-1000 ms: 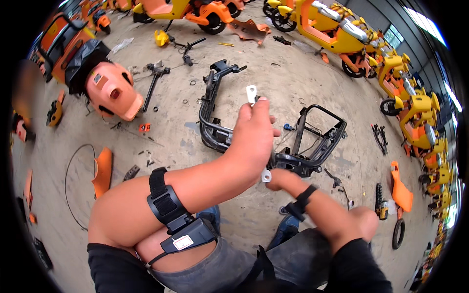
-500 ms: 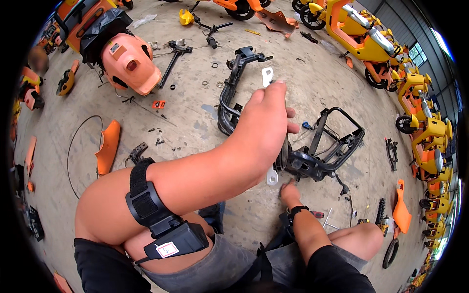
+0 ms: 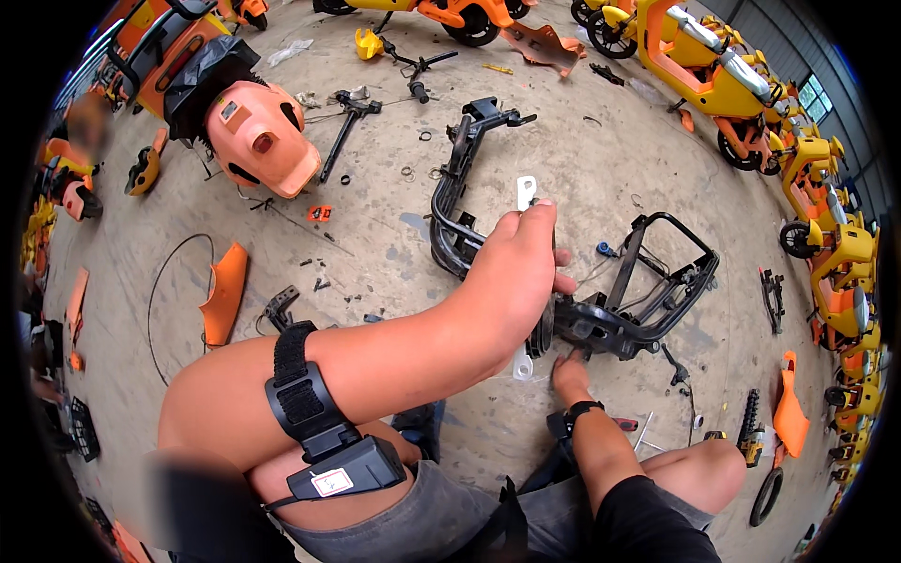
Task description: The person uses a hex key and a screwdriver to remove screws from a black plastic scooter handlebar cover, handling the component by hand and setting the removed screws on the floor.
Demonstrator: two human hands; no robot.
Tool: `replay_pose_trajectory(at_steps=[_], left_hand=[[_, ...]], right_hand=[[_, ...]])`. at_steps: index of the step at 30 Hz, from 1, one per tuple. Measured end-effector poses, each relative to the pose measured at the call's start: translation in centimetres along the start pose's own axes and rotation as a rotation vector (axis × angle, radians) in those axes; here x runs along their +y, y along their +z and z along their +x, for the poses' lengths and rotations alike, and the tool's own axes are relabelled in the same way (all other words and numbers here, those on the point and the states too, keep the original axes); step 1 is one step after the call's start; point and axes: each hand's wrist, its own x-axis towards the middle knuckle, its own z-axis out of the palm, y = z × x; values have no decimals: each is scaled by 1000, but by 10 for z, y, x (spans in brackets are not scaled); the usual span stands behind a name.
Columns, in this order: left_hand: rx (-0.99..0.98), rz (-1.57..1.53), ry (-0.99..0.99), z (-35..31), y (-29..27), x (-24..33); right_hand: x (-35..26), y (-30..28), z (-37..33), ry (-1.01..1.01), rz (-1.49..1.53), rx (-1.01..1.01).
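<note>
A black tubular scooter frame (image 3: 624,328) lies on the floor before me. My left hand (image 3: 526,267) reaches across to its middle, fingers curled round a dark part mostly hidden behind the palm. Beyond the thumb a pale slotted metal tab (image 3: 526,194) sticks out; a second slotted tab (image 3: 523,364) shows below the wrist. Both seem to belong to that dark part. At the near underside of the frame is my right hand (image 3: 571,377), its fingertips against or just under the black metal and partly hidden. What it grips, if anything, does not show.
An orange scooter body (image 3: 263,136) stands at far left; yellow scooters (image 3: 831,244) line the right. Around me lie an orange panel (image 3: 223,293), black handlebars (image 3: 418,75), a shock absorber (image 3: 751,422), a yellow power tool (image 3: 754,448), a T-handle tool (image 3: 644,432) and small fasteners (image 3: 321,283).
The view has shifted slightly, so most of the scene sits lower and further right. Both hands keep about the same places at the frame, and the left hand's grip looks unchanged.
</note>
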Motion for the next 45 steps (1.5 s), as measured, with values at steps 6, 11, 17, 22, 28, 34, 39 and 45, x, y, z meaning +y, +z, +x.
replay_pose_trajectory(at_steps=[6,11,17,22,28,34,39,45], left_hand=[[0,19,-6,2,-1,-1],[-27,34,-6,2,3,-2],[-20,35,-5,4,0,-3],[-26,30,-21,-1,2,0],[-40,17,-8,0,1,-1],[-41,17,-2,-1,-1,0],[-50,32,5,-1,-1,0],[-63,34,16,0,-3,-1]], right_hand=[[-17,-18,-19,-101,-116,-41],[-23,4,-38,-269,-194,-81],[-43,16,-64,-357,-167,-97],[-40,5,-56,-297,55,75],[-36,4,-45,-277,182,115],[-41,12,-38,-267,158,89],[-40,21,-30,-265,140,16],[-50,26,-34,-382,116,-134]])
